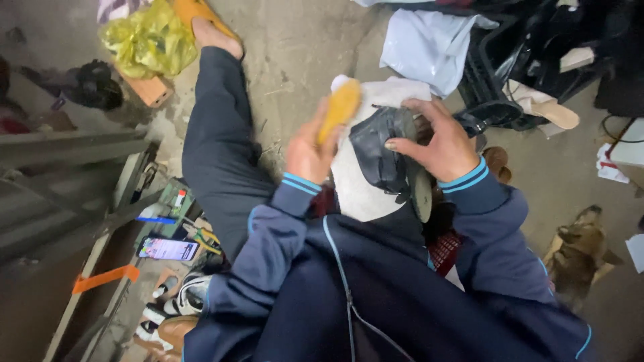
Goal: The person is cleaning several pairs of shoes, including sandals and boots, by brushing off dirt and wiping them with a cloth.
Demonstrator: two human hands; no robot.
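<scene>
Between both grips, dark shoe (381, 151) resting over white cloth (359, 191): right hand (439, 144) clasping it steady, left hand (310, 151) closing round yellow brush (339, 107), bristles angling toward shoe.

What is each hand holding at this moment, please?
Left hand: closed around a yellow brush.
Right hand: gripping a dark shoe on the lap.

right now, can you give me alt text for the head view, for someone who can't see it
Seen from above, a seated person in a navy jacket holds a dark shoe with the right hand and a yellow-orange brush in the left hand, over a white cloth. A phone and small tools lie at left; a dog sits at right on the concrete floor.
</scene>
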